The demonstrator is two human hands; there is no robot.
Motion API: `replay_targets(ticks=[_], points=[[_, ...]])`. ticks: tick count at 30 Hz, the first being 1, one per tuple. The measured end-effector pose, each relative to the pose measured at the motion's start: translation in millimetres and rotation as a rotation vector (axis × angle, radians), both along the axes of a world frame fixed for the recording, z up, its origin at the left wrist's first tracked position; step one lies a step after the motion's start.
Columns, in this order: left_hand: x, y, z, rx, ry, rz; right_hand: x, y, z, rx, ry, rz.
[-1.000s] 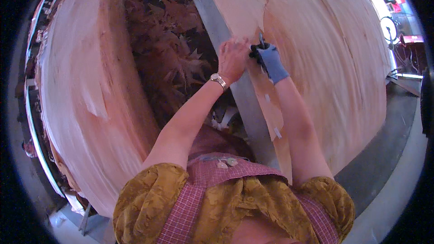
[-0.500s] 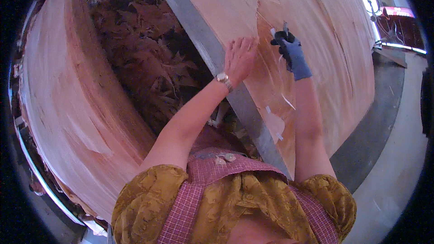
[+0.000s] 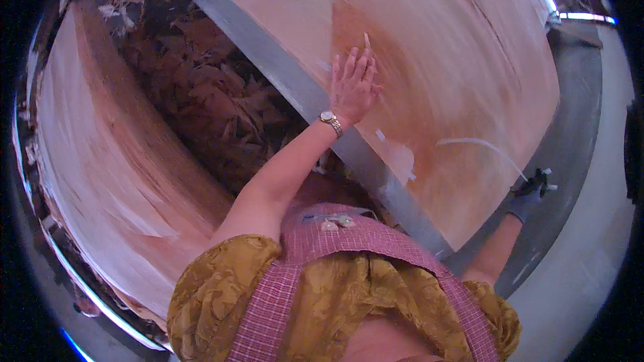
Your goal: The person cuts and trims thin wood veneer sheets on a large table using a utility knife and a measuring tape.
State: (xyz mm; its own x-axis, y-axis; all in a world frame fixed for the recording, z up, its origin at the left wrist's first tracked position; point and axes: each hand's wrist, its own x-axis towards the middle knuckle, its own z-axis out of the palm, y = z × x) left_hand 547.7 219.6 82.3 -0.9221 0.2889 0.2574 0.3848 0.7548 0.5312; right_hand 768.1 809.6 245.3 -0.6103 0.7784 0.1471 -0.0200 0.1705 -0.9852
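A large sheet of wood veneer [image 3: 463, 94] lies in front of me, with a darker brown, pointed area in its left part. My left hand [image 3: 354, 87], bare and wearing a wristwatch [image 3: 329, 117], rests flat on it with the fingers extended. A small pale strip [image 3: 367, 41] shows just past its fingertips. Off the sheet's right edge, my right hand [image 3: 531, 196] is closed in a grey-blue and black glove. A long strip of white tape [image 3: 479, 141] runs from it back across the veneer. White bits stick out by the glove; what else it holds is unclear.
A grey table edge [image 3: 282, 67] borders the veneer. Left of it, a dark gap holds many torn veneer scraps [image 3: 208, 80]. Another veneer stack [image 3: 114, 181] stands at far left. A pale patch [image 3: 400, 159] with tape bits lies near me. Grey floor [image 3: 590, 228] shows at right.
My right hand has swung from beside my left hand down and right, past the veneer's edge, drawing out the white strip. My left hand stays on the veneer, its fingers now more spread.
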Motion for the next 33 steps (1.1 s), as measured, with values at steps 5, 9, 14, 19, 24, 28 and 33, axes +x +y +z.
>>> replay_targets(ticks=[5, 9, 14, 19, 24, 28, 33], points=[[63, 60, 14, -0.050, -0.017, -0.007, 49, -31, 48, 0.211, -0.154, -0.326], [105, 101, 16, -0.018, -0.116, -0.133, 111, 24, 57, 0.507, -0.245, -0.296], [118, 119, 12, -0.032, 0.030, -0.185, 128, 39, 67, 0.555, -0.248, -0.102], [79, 107, 12, -0.279, 0.063, -0.417, 59, -38, 37, 0.583, -0.260, 0.383], [93, 112, 31, -0.214, 0.001, -0.285, 7, -164, 3, 0.696, -0.563, 0.577], [100, 101, 27, -0.316, 0.000, -0.242, 1, -202, -21, 0.558, -0.540, 0.711], [107, 105, 36, -0.343, 0.043, -0.205, -15, -237, -54, 0.290, -0.484, 0.820]])
